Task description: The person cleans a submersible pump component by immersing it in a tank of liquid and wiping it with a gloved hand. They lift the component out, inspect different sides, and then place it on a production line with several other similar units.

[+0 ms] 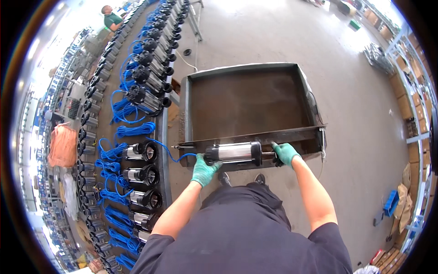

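Note:
A submersible pump [235, 153] with a shiny steel barrel and black ends lies sideways across the near side of a metal tank. My left hand [205, 170], in a green glove, grips its black left end, where a blue cable [166, 148] comes out. Beyond the pump's right end, my gloved right hand [286, 154] is closed at a thin rod [268, 154] in line with the barrel. A small dark part shows under its fingers; what exactly they hold is hidden.
The open tank [248, 72] holds murky brown liquid. Along its left runs a long bench [163, 132] crowded with pumps [141, 175] and blue cable coils [119, 219]. Shelving with cartons [413, 137] lines the right. Another person [112, 19] stands far left.

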{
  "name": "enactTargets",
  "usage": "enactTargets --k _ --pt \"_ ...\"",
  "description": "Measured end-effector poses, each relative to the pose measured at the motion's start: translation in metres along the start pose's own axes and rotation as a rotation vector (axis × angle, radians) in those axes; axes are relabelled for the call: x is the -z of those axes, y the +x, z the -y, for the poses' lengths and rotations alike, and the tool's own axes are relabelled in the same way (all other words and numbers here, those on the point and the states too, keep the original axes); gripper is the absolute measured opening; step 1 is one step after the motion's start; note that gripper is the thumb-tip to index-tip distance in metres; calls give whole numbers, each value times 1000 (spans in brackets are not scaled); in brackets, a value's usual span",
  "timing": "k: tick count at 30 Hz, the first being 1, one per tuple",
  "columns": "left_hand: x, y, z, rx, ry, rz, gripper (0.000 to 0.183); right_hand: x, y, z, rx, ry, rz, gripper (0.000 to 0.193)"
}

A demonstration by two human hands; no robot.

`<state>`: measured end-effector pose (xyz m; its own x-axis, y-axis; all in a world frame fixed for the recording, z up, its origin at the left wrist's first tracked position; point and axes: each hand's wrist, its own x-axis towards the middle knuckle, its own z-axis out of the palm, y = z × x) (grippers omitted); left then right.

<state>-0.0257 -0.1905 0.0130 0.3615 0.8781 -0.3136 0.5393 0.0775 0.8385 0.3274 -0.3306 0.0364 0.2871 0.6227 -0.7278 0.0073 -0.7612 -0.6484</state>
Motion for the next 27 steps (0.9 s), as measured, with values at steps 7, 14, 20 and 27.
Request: enactTargets --k 7,14,20,27 --pt "8 -13 -15 64 80 -20 74 16 -27 -18 951 -749 -120 44" --pt "-3 -4 -8 16 -8 26 69 -16 37 -51 17 366 -44 41" --pt "-4 3 50 68 64 30 61 -16 -2 -21 692 -343 -225 37" --pt "-18 21 63 16 38 54 74 3 1 -29 285 -54 74 32"
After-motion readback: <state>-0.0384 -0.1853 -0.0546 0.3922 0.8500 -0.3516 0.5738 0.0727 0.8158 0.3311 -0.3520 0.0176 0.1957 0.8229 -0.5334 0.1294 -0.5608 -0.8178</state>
